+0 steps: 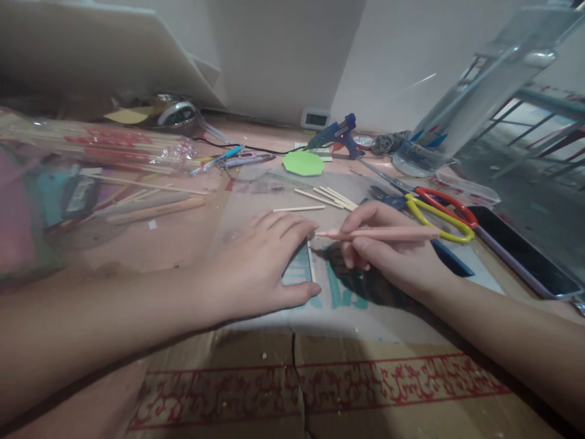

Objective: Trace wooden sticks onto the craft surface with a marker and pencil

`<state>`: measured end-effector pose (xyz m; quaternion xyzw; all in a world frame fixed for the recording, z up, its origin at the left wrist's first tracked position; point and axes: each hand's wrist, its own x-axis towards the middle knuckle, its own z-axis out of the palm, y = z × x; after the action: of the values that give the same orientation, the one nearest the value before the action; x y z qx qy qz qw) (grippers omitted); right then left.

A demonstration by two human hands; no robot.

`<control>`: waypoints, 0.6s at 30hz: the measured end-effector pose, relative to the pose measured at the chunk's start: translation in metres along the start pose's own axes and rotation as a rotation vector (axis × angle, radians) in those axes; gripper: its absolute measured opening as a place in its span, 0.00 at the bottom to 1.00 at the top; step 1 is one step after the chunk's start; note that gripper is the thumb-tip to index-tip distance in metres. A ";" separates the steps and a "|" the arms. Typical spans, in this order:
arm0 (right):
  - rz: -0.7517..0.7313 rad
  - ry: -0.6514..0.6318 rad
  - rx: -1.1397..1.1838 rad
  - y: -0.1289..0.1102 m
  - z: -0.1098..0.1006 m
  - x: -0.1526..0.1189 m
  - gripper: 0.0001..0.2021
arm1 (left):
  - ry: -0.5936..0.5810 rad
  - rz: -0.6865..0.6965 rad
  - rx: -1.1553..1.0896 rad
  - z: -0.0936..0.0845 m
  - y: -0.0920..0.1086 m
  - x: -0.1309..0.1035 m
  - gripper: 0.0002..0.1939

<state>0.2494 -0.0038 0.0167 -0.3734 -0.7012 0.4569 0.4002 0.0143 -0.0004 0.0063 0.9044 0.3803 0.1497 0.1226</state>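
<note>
My left hand (256,262) lies flat on the sheet, fingers stretched out and thumb apart. A thin pale wooden stick (312,262) lies between its index fingertip and thumb tip, which touch or nearly touch its ends. My right hand (379,244) is closed around a pink pen (393,233). The pen's tip points left, close to the left index fingertip and the stick's upper end; whether it touches is unclear. Another stick (299,209) lies just beyond the left fingers. Several cut sticks (331,198) lie together beyond the right hand.
Scissors (439,213) with red and yellow handles and a phone (525,250) lie at right. Behind are a green paper octagon (303,163), a blue glue gun (338,134) and a tall clear water container (457,103). Bagged sticks (105,143) lie left; printed cardboard (228,390) lies in front.
</note>
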 end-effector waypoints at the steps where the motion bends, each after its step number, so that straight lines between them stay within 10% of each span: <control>1: 0.013 -0.004 0.013 0.000 0.000 0.000 0.06 | -0.003 -0.010 0.001 0.000 0.000 0.000 0.37; 18: 0.028 -0.035 -0.121 -0.004 0.003 0.005 0.05 | -0.060 -0.125 -0.117 -0.005 -0.004 0.003 0.50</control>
<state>0.2439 -0.0012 0.0204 -0.3986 -0.7291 0.4259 0.3581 0.0115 0.0052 0.0100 0.8744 0.4227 0.1363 0.1955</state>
